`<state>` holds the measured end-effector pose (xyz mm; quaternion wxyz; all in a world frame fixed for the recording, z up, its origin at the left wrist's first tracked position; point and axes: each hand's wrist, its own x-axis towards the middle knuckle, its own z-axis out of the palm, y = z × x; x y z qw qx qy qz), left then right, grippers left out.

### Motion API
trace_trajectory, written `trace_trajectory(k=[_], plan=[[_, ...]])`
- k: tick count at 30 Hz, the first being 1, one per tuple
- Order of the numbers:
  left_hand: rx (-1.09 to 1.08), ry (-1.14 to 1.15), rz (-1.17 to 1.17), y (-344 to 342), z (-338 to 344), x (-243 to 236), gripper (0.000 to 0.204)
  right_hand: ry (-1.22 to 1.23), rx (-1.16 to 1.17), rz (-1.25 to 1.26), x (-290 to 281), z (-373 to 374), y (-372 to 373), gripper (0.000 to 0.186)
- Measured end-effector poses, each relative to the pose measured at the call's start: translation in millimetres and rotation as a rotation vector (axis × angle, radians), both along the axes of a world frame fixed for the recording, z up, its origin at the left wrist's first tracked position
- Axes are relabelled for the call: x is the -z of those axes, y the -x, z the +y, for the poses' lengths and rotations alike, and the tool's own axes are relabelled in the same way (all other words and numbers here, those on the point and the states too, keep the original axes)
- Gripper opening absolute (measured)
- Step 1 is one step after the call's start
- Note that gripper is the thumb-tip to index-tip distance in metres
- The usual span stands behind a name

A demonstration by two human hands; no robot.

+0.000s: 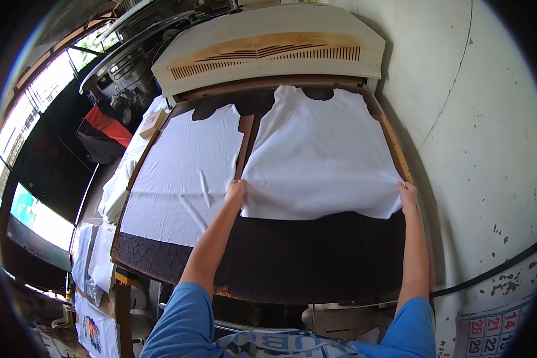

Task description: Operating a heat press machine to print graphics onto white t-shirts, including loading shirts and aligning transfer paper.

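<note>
Working remotely, I pinched a white garment panel (322,152): left grip (236,191) at its eight o'clock edge, right grip (407,196) at four o'clock.

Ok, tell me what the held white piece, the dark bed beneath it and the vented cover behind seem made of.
Held white piece: matte fabric, judging by its soft drape; fibre unclear.
Dark bed: matte sheet or coating, perhaps leather-like, cracked at the near left.
Vented cover: probably painted sheet metal, with cut slots.
</note>
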<state>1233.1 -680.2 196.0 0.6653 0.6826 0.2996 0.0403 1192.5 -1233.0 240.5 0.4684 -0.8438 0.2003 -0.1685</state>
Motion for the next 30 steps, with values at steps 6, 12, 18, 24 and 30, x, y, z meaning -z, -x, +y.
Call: trace_trajectory(k=[6, 12, 18, 24, 30], plan=[[0.223, -0.494, -0.207, 74, -14, 7, 0.042, 0.012, -0.114, 0.096, -4, 2, 59, 0.021], [0.291, -0.602, -0.250, 150, -19, -57, 0.034, 0.097, -0.014, 0.032, -26, -1, 106, 0.027], [0.331, -0.696, -0.247, 189, -20, -66, 0.017, 0.264, 0.019, 0.003, -31, -4, 136, 0.031], [0.382, -0.780, -0.176, 198, -26, -54, 0.018, 0.282, 0.055, -0.024, -16, -12, 147, 0.027], [0.451, -0.941, -0.105, 218, -6, -50, 0.019, 0.731, 0.209, 0.048, -21, 12, 163, 0.010]])
